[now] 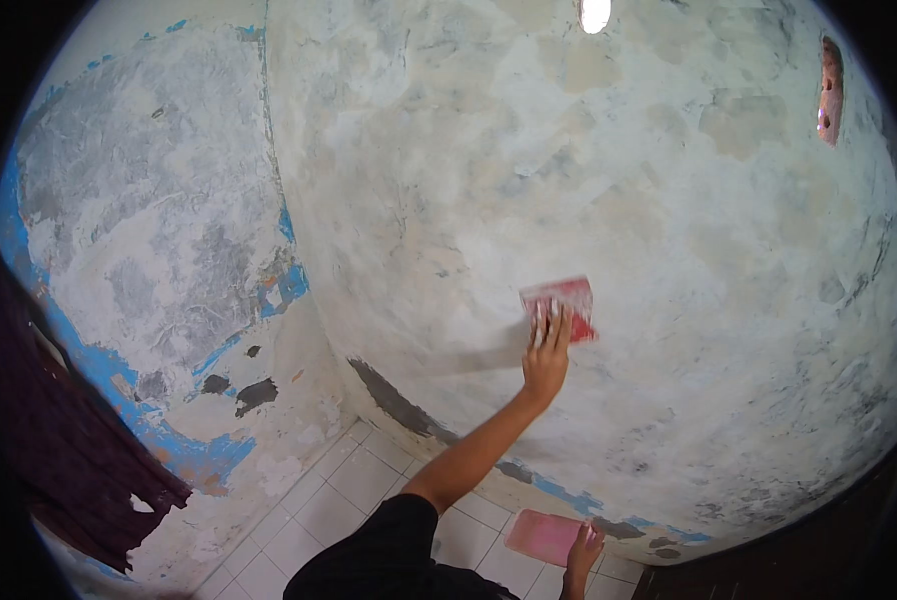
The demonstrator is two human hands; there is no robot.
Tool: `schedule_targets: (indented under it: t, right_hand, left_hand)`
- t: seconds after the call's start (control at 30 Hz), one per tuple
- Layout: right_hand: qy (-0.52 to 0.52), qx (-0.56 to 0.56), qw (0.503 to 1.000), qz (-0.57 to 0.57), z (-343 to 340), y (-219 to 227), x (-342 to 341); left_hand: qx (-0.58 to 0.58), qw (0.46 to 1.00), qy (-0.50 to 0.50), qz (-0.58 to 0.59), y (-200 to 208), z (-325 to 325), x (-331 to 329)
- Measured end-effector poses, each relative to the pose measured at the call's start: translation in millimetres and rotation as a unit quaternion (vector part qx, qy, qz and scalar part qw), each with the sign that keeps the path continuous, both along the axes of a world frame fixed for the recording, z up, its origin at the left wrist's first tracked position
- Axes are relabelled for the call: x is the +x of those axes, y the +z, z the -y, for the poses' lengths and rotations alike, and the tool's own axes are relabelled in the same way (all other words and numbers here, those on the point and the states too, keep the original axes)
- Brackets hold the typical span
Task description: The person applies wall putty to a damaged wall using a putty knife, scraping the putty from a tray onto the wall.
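Observation:
My left hand [548,355] is raised against the plastered wall [669,260], its fingers pressed along a red plastic putty spreader [576,294]. The spreader is smeared with whitish putty, and its flat blade lies on or very near the wall. Low at the right, my right hand [583,553] grips the right edge of a pink rectangular plastic plate [544,537], which is coated with a pale film. The plate is held above the floor beside the foot of the wall. My left arm stretches up from a black sleeve.
An adjoining wall [149,200] at left has rough grey patches and blue paint remnants. A dark purple cloth [59,430] hangs there. White tiles [354,490] cover the floor. Two openings pierce the upper wall: a bright hole [596,14] and a brick-lined slot [830,92].

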State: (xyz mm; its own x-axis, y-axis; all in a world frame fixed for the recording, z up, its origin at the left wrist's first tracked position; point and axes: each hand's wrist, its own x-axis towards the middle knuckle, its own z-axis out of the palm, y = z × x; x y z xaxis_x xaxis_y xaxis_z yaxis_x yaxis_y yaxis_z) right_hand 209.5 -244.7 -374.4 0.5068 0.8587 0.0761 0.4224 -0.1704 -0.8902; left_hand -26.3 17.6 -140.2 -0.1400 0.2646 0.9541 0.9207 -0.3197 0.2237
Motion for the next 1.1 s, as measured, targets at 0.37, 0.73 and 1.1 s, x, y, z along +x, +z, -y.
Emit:
schedule_targets:
  t: [0.37,0.73,1.1]
  right_hand:
    - [0.024,0.031,0.993,-0.108,-18,11,-31]
    - [0.17,0.1,0.978,-0.071,-50,39,-142]
    - [0.225,0.103,0.957,-0.151,-71,67,-220]
  left_hand:
    - [-0.288,0.894,-0.217,0.265,-142,184,-48]
    - [-0.496,0.786,-0.351,0.113,-123,244,-144]
    - [-0.517,0.813,-0.254,-0.08,-115,205,-195]
